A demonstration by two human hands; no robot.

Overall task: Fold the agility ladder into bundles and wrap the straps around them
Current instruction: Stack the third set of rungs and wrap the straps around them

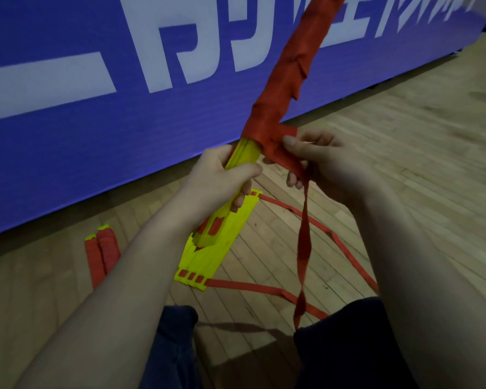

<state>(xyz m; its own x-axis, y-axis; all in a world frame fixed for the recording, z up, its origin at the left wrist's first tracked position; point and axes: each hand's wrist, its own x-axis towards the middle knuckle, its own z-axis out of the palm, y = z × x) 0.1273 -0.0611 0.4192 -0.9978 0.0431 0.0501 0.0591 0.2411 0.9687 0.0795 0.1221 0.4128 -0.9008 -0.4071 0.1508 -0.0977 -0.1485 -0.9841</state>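
Here, the left hand (222,175) is holding the bundle (289,68) up in the air, with its fingers curling tight around the bare yellow end. The bundle is pointing up and away, leaning to the right, and red strap is covering most of it. The right hand (317,161) is pinching the strap (304,248) between thumb and fingers, right where the wrapping ends. The loose strap is hanging down from that hand, twisting toward a leg (348,346). More yellow rungs (225,248) are lying flat on the floor (418,141) under the hands, with other straps (250,284) trailing off them. Two wrapped bundles (103,254) are lying side by side to the left, near a blue banner (68,136).
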